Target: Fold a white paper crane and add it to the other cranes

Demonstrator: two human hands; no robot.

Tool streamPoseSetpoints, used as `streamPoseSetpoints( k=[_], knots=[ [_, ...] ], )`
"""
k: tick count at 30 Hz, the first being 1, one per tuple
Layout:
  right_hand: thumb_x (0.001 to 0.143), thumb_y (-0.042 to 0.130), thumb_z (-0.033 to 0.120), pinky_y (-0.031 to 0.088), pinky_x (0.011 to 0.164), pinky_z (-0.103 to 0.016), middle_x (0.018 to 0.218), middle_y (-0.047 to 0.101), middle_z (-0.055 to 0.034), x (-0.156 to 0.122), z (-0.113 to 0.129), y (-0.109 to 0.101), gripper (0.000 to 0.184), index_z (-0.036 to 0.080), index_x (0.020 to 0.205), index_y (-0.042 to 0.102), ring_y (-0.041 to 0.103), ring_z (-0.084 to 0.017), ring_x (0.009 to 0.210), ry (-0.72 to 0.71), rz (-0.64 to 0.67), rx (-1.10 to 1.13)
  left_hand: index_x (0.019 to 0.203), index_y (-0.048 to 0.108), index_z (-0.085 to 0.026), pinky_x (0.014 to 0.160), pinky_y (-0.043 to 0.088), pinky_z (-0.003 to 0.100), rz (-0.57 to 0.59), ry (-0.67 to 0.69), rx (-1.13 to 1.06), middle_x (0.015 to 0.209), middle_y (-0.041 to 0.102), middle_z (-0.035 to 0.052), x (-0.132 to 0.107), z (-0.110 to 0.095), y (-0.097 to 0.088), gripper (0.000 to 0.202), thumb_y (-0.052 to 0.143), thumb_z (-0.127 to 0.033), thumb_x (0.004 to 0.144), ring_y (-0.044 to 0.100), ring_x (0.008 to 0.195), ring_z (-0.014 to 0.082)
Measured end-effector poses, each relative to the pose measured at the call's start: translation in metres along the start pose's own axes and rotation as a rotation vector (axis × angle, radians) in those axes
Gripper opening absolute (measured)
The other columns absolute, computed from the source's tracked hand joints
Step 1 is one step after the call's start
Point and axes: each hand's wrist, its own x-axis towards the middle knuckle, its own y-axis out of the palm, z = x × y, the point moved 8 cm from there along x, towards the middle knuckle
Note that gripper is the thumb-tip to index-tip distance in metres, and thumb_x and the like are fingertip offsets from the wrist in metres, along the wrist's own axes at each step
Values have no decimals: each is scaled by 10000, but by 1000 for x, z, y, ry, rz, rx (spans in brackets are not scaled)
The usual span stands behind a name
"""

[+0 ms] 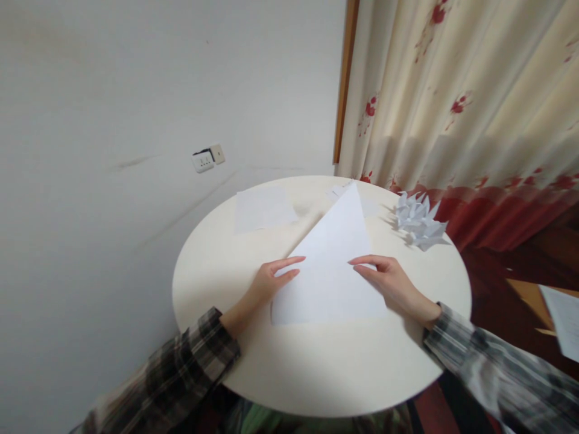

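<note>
A white sheet of paper (332, 271) lies on the round table, with a slanted upper-left edge that looks folded and a narrow top pointing away from me. At the sheet's left edge is my left hand (271, 280), its thumb and forefinger stretched over the paper with a gap between them. My right hand (389, 278) reaches in over the right edge, thumb and forefinger likewise apart. Neither hand grips anything that I can see. The fingertips are over the paper; whether they press on it I cannot tell. The other fingers are mostly hidden.
Several folded white paper pieces with pointed tips (420, 222) stand clustered at the table's right. Another flat sheet (265, 208) lies at the back left. The white table (316, 374) stands near a wall socket (203, 161) and a floral curtain (420, 90). Papers (561, 316) rest on a wooden surface far right.
</note>
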Motion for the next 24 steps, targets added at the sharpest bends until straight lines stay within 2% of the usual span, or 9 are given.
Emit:
streamPoseSetpoints(
  k=[8, 12, 14, 17, 21, 24],
  knots=[
    [661, 680, 417, 359, 445, -222, 726, 665, -37, 5, -8, -10, 304, 179, 849, 701, 514, -114, 538, 17, -9, -52, 984, 677, -181, 862, 447, 324, 54, -29, -68, 1049, 671, 47, -4, -5, 3, 308, 568, -352, 753, 602, 980, 241],
    [649, 701, 380, 408, 514, -237, 767, 666, -41, 6, -7, -14, 271, 183, 833, 684, 553, -136, 611, 37, -31, 49, 947, 688, -171, 823, 459, 308, 39, -7, -261, 1051, 665, 55, -8, -7, 0, 290, 477, -274, 775, 590, 978, 229],
    [649, 701, 362, 419, 536, -246, 756, 659, -31, 6, -8, -18, 260, 193, 844, 664, 564, -144, 620, 80, -27, 111, 938, 688, -164, 778, 474, 297, 45, -6, -381, 1005, 674, 55, -9, -6, 0, 314, 447, -212, 741, 607, 918, 217],
    [679, 643, 342, 420, 530, -264, 734, 643, -19, 8, -6, -24, 212, 212, 846, 640, 561, -155, 594, 114, 21, 139, 976, 669, -157, 713, 494, 294, 56, -55, -488, 909, 687, 54, -10, -4, 1, 331, 482, -197, 706, 630, 822, 208],
    [671, 557, 271, 446, 643, -301, 903, 643, -43, 8, 8, -28, 166, 209, 794, 649, 585, -193, 746, 0, 102, 256, 991, 652, -174, 715, 512, 295, 19, -66, -465, 969, 681, 55, -9, -9, 0, 326, 617, -276, 683, 635, 864, 219],
    [666, 576, 268, 452, 683, -312, 905, 645, -47, 5, 6, -22, 218, 216, 864, 651, 597, -196, 763, 38, 222, 351, 963, 654, -188, 712, 520, 297, -11, -64, -406, 995, 678, 45, -7, -9, -3, 322, 647, -300, 660, 637, 861, 213]
  ],
)
